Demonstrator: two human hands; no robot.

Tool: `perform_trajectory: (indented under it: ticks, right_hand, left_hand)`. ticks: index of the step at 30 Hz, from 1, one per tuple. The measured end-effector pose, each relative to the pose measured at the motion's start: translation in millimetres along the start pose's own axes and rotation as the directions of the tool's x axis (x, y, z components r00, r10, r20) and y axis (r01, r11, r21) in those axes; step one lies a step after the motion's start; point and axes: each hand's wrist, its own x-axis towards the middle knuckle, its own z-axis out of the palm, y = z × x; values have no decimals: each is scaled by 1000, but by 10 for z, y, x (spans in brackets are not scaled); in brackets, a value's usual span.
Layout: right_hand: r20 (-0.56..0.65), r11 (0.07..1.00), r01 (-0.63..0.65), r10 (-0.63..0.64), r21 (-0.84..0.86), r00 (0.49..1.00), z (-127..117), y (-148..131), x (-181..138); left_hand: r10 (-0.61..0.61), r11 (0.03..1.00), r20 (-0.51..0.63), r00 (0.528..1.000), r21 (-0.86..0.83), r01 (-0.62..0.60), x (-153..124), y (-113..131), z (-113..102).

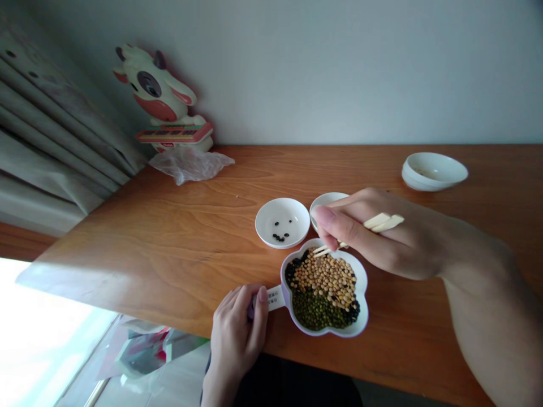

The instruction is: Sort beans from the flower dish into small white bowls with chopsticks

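My right hand point(377, 232) is closed round a pair of pale wooden chopsticks point(382, 222), whose tips reach into the far rim of a flower-shaped white bowl point(361, 282). That bowl holds mixed beans: yellow, green and black. My left hand point(240, 328) pinches the bowl's handle point(275, 298) at the table's near edge. Just beyond stands a small white dish point(282, 221) with several black beans in it. A second small white dish point(323, 201) beside it is mostly hidden behind my right hand.
The wooden table point(169, 237) runs to a white wall. A white bowl point(432, 170) sits at the far right. At the back left stand a cow-shaped toy point(163, 99) and a crumpled clear plastic bag point(190, 164). A curtain point(46, 130) hangs at the left.
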Motion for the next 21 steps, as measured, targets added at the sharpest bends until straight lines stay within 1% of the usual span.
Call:
perform_trajectory:
  ticks: [5,10,13,18,21]
  right_hand:
    - [19,996,-70,69,62,997,3,32,-49]
    - [27,992,-126,125,17,992,8,57,-79]
    - [19,992,-126,126,26,992,-2,51,-92]
    - [43,988,-146,144,50,989,-7,34,-100]
    - [62,992,-127,125,28,990,5,46,-86]
  left_hand:
    - [7,1000,-12,1000,-1,-7,11,14,1]
    - [8,1000,-12,1000,-4,-8,15,20,-1]
    - [8,1000,-13,1000,-5,-8,21,19,0]
    - [2,1000,1,1000,-15,-2,5,10,-3]
    - [-3,1000,1,1000,-19,3,1,16,-5]
